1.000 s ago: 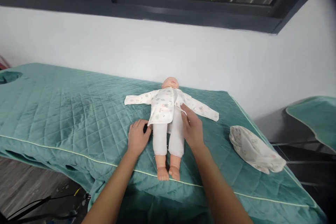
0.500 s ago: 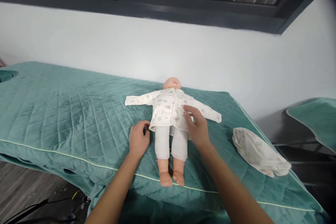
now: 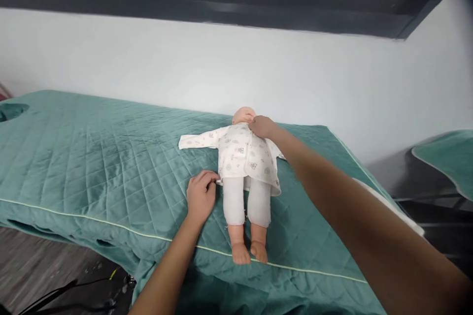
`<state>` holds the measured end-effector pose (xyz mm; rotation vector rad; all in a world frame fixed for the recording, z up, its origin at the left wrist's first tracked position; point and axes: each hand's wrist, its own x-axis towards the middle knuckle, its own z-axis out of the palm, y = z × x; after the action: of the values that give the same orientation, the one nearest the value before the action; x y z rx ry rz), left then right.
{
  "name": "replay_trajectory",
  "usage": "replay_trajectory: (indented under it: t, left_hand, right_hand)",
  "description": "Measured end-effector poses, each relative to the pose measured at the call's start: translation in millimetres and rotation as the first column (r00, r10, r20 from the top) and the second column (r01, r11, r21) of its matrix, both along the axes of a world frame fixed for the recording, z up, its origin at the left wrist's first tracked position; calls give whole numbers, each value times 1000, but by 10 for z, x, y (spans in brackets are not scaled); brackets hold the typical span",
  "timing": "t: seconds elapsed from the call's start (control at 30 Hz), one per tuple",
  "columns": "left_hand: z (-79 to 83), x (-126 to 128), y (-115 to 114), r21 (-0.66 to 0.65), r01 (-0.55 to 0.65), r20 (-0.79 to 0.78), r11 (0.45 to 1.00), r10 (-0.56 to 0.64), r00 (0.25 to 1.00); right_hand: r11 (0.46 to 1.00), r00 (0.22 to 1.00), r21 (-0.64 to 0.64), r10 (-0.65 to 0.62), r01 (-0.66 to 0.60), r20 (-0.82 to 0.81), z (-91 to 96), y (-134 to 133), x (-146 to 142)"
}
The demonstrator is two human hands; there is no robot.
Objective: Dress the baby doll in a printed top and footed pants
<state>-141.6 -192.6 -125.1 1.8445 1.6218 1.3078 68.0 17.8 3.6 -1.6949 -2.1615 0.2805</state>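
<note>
A baby doll point(image 3: 241, 252) lies on its back, head toward the wall and feet toward me. It wears a white printed baby jacket point(image 3: 232, 150) and white leggings point(image 3: 234, 202). One sleeve stretches out to the left; my right forearm partly covers the other. At the jacket's lower left hem, my left hand point(image 3: 201, 194) is closed, thumb and fingers pinching its edge. My right hand point(image 3: 261, 126) reaches up to the neckline just below the doll's head, its fingers closed on the jacket's collar; the fingertips are partly hidden.
A green quilted cover point(image 3: 111, 157) spreads over the bed under the doll. White cloth point(image 3: 391, 202) shows behind my right forearm. Behind the bed are a white wall point(image 3: 166, 64) and a dark window frame point(image 3: 221, 10). A green-covered seat point(image 3: 447, 157) stands at right.
My right hand has moved up from the jacket's middle to its collar, its forearm now covering most of the white cloth. My left hand stays by the lower left hem.
</note>
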Motion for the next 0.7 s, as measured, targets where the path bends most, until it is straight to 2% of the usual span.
replay_trajectory:
  t: [0.13, 0.27, 0.33, 0.4, 0.47, 0.5, 0.57, 0.63, 0.67, 0.7]
  left_hand:
    - [12, 10, -3, -24, -16, -36, 1000, 15, 999]
    - [-8, 9, 13, -34, -78, -4, 996, 78, 997]
    - [-22, 7, 30, -51, -107, 23, 993, 108, 994]
    - [-33, 3, 59, -68, -110, 68, 992, 114, 991]
    - [-31, -7, 102, -79, -72, 150, 994, 83, 985]
    - [-22, -15, 129, -88, -40, 221, 995, 59, 974]
    - [17, -39, 189, -125, 55, 443, 991, 6, 897]
    - [85, -65, 257, -177, 199, 704, 964, -17, 710]
    - [126, -75, 294, -197, 275, 802, 941, -7, 597]
    - [169, -80, 331, -208, 343, 868, 916, 11, 497]
  right_hand:
    - [999, 1000, -29, -16, 16, 2, 95, -33, -55]
    - [997, 996, 19, -78, 78, -45, -20, -253, -106]
    - [994, 990, 90, -57, 69, -128, -123, -426, -93]
    - [981, 963, 191, 18, 35, -269, -226, -620, -28]
    - [964, 903, 262, 76, 42, -423, -334, -808, 100]
    - [959, 866, 270, 64, 84, -496, -396, -891, 184]
    - [944, 758, 216, -53, 251, -650, -546, -1020, 375]
    - [904, 570, 39, -233, 425, -788, -725, -1098, 558]
    - [875, 458, -59, -308, 481, -834, -817, -1122, 633]
    - [860, 391, -122, -347, 496, -853, -903, -1138, 691]
